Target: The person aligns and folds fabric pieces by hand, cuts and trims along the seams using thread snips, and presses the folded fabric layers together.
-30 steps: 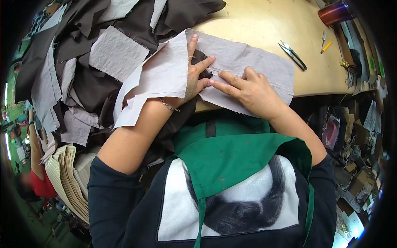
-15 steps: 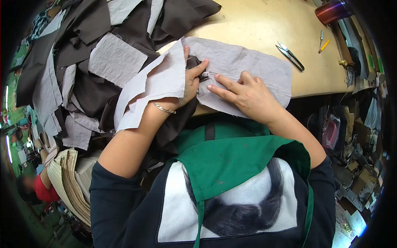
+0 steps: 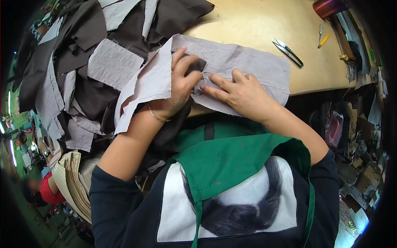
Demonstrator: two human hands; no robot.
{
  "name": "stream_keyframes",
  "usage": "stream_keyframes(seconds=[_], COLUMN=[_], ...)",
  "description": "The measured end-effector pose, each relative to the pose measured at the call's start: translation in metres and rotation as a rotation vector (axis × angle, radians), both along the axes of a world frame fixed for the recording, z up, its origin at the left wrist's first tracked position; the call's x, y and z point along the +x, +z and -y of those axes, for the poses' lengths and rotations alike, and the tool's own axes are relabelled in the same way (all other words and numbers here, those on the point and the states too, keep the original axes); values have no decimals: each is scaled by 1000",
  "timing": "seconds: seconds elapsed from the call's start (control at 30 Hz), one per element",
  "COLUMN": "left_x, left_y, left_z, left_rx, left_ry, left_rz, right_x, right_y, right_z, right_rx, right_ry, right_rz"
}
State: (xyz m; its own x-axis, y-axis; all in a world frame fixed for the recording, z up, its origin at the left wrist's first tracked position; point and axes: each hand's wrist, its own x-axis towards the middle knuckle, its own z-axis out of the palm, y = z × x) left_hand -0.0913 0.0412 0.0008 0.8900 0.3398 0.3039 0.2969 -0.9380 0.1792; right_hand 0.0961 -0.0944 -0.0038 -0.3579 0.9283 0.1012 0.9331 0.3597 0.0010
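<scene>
A light grey fabric piece (image 3: 264,66) with a seam along it lies on the table's front edge. My right hand (image 3: 246,95) rests on it, index and middle fingers stretched along the seam, pressing it down. Close to those fingertips is my left hand (image 3: 182,80), its fingers bent, apart and slightly blurred, with no clear grip on anything. A fold of dark brown fabric (image 3: 201,63) shows beside the left fingers. A raised grey flap (image 3: 153,78) stands around the left hand and drapes over its wrist.
Brown and grey fabric pieces (image 3: 82,25) are heaped at the left. Thread snips (image 3: 291,54), a yellow-handled tool (image 3: 324,40) and a shiny red cup (image 3: 329,7) are on the table's right. Stacked pale material (image 3: 74,177) stands lower left, near a person in red (image 3: 50,188).
My left hand has lifted from lying flat and its fingers have bent, drawing slightly left. The dark fold shows more to the right. My right hand stays pressed on the fabric.
</scene>
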Motion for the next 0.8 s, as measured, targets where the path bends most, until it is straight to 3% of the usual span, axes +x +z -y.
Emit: stream_keyframes(seconds=[0.07, 0.2, 0.4, 0.6, 0.8], left_x=[-3, -3, -8, -8, -9], left_y=[6, 0, -6, 10, -14], left_z=[2, -2, -4, 3, 2], left_rx=[-50, 139, 148, 155, 20], left_ry=[-112, -190, -189, -114, -118], left_rz=[-46, -15, -42, -258, -27], right_x=[0, 1, 0, 0, -2], right_y=[-1, 1, 0, 0, -3], right_z=[0, 1, 1, 0, 1], right_rx=[4, 14, 57, 37, 27], right_ry=[4, 1, 4, -4, 1], right_rz=[-3, -20, -28, -27, -3])
